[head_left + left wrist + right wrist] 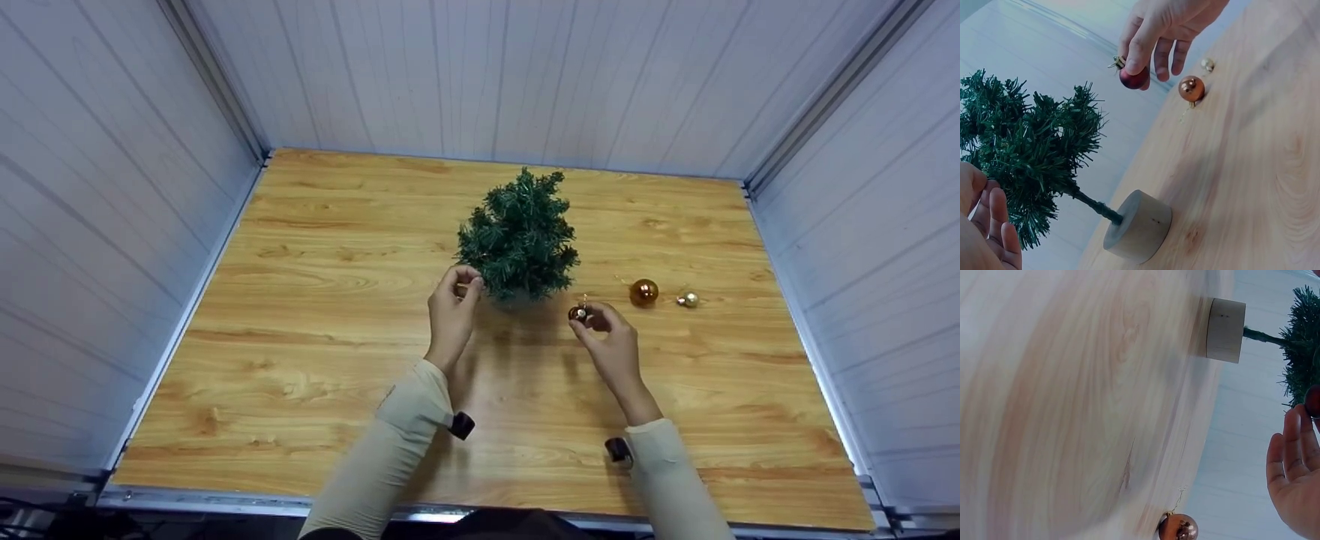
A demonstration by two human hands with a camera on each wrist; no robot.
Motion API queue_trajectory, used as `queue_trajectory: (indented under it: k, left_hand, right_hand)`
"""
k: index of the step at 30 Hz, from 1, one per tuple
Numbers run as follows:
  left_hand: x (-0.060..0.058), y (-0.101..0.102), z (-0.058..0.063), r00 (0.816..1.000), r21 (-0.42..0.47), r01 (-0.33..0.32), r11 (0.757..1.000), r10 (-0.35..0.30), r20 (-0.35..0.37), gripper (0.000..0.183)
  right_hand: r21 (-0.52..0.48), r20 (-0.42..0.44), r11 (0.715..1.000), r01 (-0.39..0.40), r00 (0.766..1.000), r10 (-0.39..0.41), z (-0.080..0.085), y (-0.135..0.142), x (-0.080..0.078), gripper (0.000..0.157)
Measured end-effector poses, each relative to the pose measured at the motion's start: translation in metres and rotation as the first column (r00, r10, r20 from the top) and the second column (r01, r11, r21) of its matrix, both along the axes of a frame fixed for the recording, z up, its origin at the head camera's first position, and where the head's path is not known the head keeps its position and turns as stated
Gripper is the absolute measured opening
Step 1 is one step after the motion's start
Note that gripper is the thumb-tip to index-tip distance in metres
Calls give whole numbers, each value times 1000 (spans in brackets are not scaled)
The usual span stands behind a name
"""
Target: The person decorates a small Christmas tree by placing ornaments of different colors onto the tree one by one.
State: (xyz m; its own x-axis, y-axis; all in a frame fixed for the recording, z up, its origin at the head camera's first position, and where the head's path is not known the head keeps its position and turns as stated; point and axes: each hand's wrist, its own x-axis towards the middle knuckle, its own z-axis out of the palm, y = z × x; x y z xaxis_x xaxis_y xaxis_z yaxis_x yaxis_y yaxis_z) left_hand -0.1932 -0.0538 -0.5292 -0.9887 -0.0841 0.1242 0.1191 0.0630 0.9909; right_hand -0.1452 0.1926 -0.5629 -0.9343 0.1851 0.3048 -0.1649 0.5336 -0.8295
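A small green artificial Christmas tree (521, 232) stands on a round wooden base (1145, 228). My left hand (451, 315) is at the tree's left side, thumb and forefinger together on the tip of a branch (484, 259); the other fingers curl loosely in the left wrist view. To the right of the tree, my right hand (613, 341) pinches a small dark red Christmas bauble (1133, 79) between thumb and fingers. The bauble has a gold cap and a thin hanging loop, and it is held above the tabletop, apart from the tree in the head view.
On the wooden table (322, 315) to the right lie a copper-coloured bauble (643, 292) with a thin loop and a smaller pale gold bauble (688, 299). White panelled walls (465, 75) enclose the table at the back and both sides.
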Motion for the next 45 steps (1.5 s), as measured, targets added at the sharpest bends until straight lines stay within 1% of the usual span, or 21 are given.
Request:
queue_trajectory:
  k: [8,12,16,17,24,28,31,36,39,43,45]
  left_hand:
    - [3,2,-2,1000,10,11,1000,-11,-22,11]
    - [6,5,0,999,-1,15,1000,-15,-32,12]
    - [9,8,2,999,-14,21,1000,-21,-25,11]
    - [10,9,4,999,-13,25,1000,-25,-23,11]
    - [27,10,35,997,-17,65,998,-66,-29,12]
    - [29,12,39,997,-31,69,997,-70,-31,11]
    - [30,14,39,997,-37,73,997,-74,-27,10]
    - [31,17,39,997,-22,81,996,-82,-10,9]
    - [27,19,24,996,-27,90,996,-90,-12,9]
    - [21,22,5,995,-57,92,994,-93,-18,7]
    - [22,23,5,995,-63,93,994,-94,-16,8]
  right_hand:
    - [-30,8,999,-25,1000,25,5,-9,-1,28]
    - [-37,14,999,-31,999,31,7,-10,-2,27]
    - [-37,13,999,-36,999,37,8,-12,-2,27]
    - [-36,12,999,-38,999,38,8,-12,-2,27]
    - [-30,-12,998,-47,999,47,10,-13,-2,28]
    - [-19,-21,999,-50,999,50,12,-13,-2,28]
    - [-18,-21,998,-53,998,53,13,-13,-2,27]
    - [-22,-25,998,-58,998,57,17,-13,-1,27]
    - [-29,-24,998,-62,998,62,19,-13,-1,27]
    - [-39,-23,997,-69,997,68,21,-15,-1,28]
    - [-42,-24,997,-71,997,70,22,-15,-1,27]
